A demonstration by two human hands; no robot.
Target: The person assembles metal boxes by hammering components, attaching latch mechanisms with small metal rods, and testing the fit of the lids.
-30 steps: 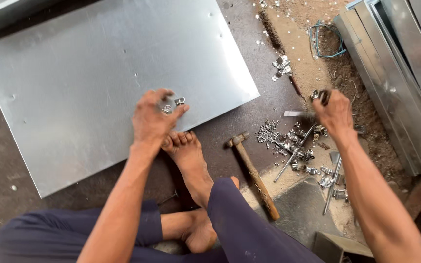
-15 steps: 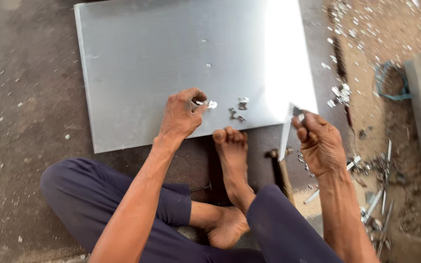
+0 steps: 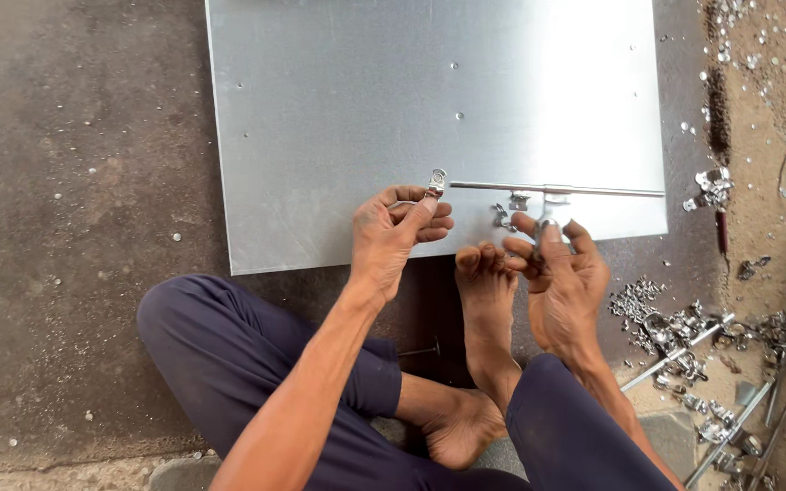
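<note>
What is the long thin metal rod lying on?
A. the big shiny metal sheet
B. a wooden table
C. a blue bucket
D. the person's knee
A. The thin metal rod lies across the near part of the big shiny metal sheet on the floor, with the left hand holding a small metal fitting at the rod's left end and the right hand on a bracket under it.

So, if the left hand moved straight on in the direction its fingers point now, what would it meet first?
The left hand points right, along the thin metal rod whose end clip it pinches. Probably it would first meet the small loose clips on the metal sheet, then the right hand; depth is unclear.
</note>
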